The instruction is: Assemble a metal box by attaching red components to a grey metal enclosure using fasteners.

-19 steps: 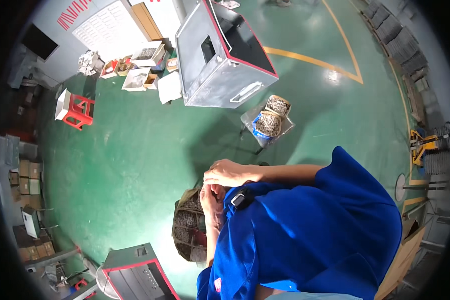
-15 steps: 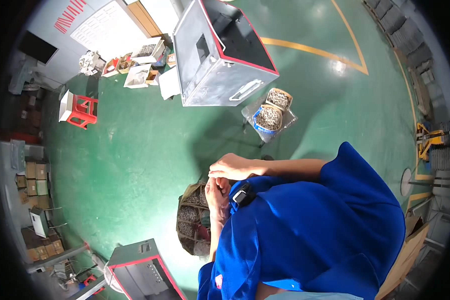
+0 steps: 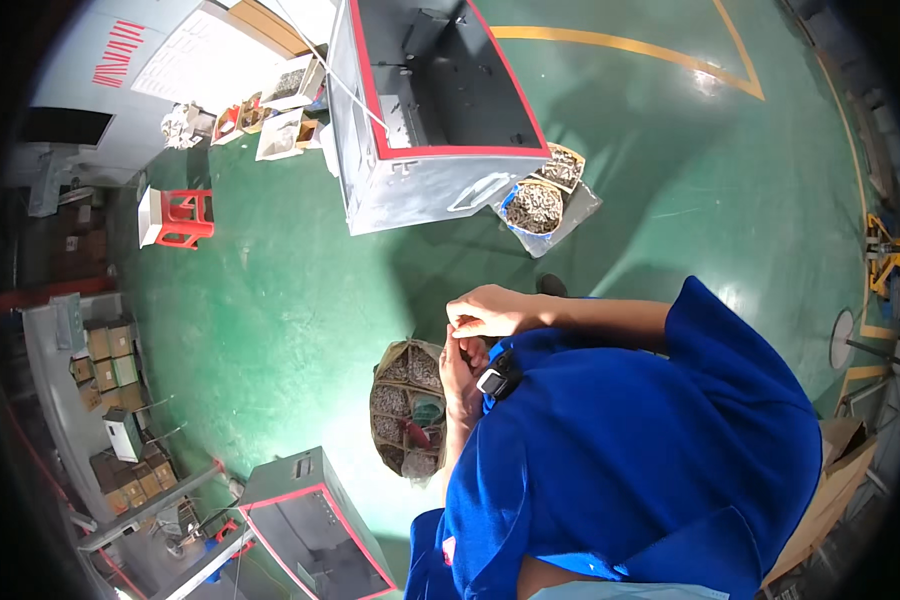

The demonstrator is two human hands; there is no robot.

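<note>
Green floor (image 3: pixel 270 300) is the biggest thing, glossy w/ glare patches and a yellow line (image 3: pixel 620 45) curving across the top. Widest open room is left of the hands and far right of frame.

Next: large grey metal cabinet w/ red rim (image 3: pixel 425 110), top open, standing on the floor above the hands, well apart from them. A 2nd grey cabinet w/ red rim (image 3: pixel 310 525) sits at lower left, near the basket's lower edge, so room is tight on that side. Person's blue work shirt (image 3: pixel 650 470) fills the lower right and hides whatever is under it.

Round divided basket (image 3: pixel 410 405) sits on the floor directly below the hands, its right edge hidden by the left forearm. Woven-looking, brownish, split into several compartments holding small grey metal parts, plus a red bit near the middle; too small to tell the parts apart.

Blue-rimmed tub of grey metal parts (image 3: pixel 533 207) and a 2nd basket (image 3: pixel 562 168) sit at the big cabinet's lower-right corner, well apart from the hands. Red stool (image 3: pixel 178 215) stands far left. Shelves w/ boxes (image 3: pixel 110 390) line the left edge.

Left hand (image 3: pixel 462 375), black watch at the wrist, and right hand (image 3: pixel 488 312) meet over the basket, fingertips touching. Both look pinched closed on something tiny; can't tell what, or whether anything is actually held.
</note>
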